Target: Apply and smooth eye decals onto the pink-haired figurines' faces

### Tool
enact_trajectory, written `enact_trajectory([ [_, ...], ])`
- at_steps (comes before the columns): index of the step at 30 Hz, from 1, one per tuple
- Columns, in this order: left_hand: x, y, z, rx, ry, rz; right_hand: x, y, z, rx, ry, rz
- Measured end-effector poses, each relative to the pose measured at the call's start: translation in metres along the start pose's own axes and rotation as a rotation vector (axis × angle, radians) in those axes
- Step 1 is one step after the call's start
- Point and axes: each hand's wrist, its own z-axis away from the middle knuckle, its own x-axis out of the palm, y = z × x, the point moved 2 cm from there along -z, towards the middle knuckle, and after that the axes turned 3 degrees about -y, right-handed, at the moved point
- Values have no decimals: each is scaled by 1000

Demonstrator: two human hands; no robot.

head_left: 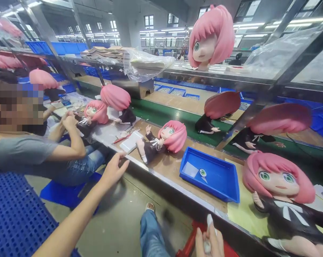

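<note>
My left hand [115, 170] reaches to the bench's front edge, fingers stretched and apart, holding nothing. Its fingertips are close to a white pad [132, 142]; contact is unclear. Beyond it, a pink-haired doll figure [161, 141] in a black dress lies on its back. Low in the view, my right hand [210, 241] is partly cut off, fingers pointing up and apart. White covering wraps a fingertip, and something whitish shows between the fingers. Right of centre, a blue tray [209, 175] holds a green eye decal [202, 172] and a bit of clear sheet.
A large pink-haired figure [280, 189] lies at the right on yellow paper. More figures sit on the green conveyor belt [174, 116]. A doll head [211, 39] stands on the overhead shelf. At left, a co-worker [44, 150] handles another figure. A red stool [190, 242] stands below.
</note>
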Motion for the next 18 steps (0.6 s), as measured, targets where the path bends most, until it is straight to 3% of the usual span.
enact_trajectory([
  [2,10,-16,-74,9,-15,9,59,-10,-25,-7,6,-29],
  [5,46,-36,-180,32,-81,48,142,-33,-71,37,22,-65],
  [8,94,-49,-250,49,-197,110,211,-59,-118,90,66,-108],
  [10,119,-55,-272,67,-284,155,248,-72,-144,112,105,-120],
  [13,139,-62,-278,91,-321,188,289,-83,-168,128,173,-78],
  [15,141,-65,-270,106,-295,191,303,-83,-175,135,215,-7],
  [18,133,-65,-245,131,-307,196,302,-76,-179,121,267,132],
])
